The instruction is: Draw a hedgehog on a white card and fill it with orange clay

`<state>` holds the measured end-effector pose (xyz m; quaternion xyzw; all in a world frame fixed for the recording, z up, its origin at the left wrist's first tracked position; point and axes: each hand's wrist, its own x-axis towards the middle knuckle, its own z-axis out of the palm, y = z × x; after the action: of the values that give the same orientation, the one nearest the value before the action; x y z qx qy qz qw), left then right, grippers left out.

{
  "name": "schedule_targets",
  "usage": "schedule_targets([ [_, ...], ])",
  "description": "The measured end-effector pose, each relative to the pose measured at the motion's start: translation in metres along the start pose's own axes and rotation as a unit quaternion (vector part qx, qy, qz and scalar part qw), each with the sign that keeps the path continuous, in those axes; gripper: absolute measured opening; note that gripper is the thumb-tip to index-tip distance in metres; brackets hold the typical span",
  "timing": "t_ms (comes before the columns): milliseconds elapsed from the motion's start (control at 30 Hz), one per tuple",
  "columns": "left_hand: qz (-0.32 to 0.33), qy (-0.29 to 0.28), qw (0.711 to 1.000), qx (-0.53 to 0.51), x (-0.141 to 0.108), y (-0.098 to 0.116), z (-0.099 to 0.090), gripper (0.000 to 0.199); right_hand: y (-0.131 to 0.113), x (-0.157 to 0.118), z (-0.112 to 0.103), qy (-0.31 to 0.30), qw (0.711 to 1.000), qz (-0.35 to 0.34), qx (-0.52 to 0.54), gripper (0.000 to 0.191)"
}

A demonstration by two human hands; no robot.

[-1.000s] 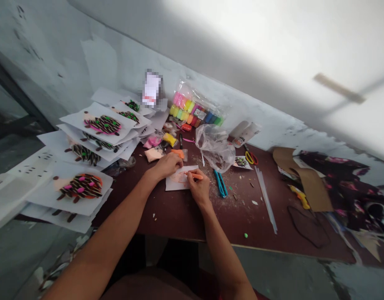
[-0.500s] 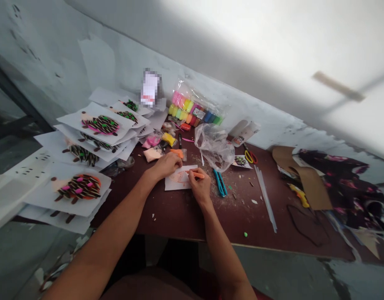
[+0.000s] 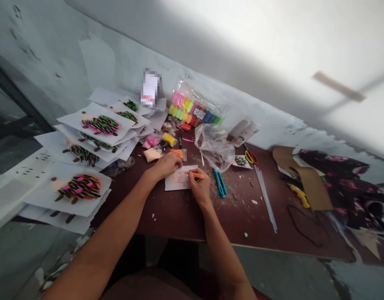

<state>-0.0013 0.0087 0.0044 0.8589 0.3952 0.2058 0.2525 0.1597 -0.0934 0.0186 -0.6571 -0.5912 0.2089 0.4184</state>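
A small white paper (image 3: 171,183) with an orange drawing lies on the dark red table. My right hand (image 3: 200,183) is closed round an orange pen (image 3: 198,175), its tip over the right part of the drawing. At the paper's upper left edge rests my left hand (image 3: 168,164), its fingers bent together; what they hold, if anything, is hidden. Just behind that hand is an orange clay packet (image 3: 177,153). A peach clay packet (image 3: 153,154) and a yellow one (image 3: 168,139) lie farther back.
Sheets with clay hedgehogs (image 3: 79,187) are stacked at the left. A teal cutter (image 3: 220,183) lies right of my right hand, with a crumpled plastic bag (image 3: 213,146) behind it. Farther right are scissors (image 3: 250,157), clear sticks (image 3: 266,200) and a yellow glue gun (image 3: 300,196).
My right hand and the orange pen have shifted very slightly to the left over the drawing. My left hand stays in place.
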Motion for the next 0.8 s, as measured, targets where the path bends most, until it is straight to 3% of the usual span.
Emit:
schedule_targets([
  [800, 0.018, 0.009, 1.0, -0.001, 0.0007, -0.0053, 0.0042, 0.023, 0.0015, 0.0007, -0.0009, 0.02, 1.0, 0.009, -0.013, 0.028],
])
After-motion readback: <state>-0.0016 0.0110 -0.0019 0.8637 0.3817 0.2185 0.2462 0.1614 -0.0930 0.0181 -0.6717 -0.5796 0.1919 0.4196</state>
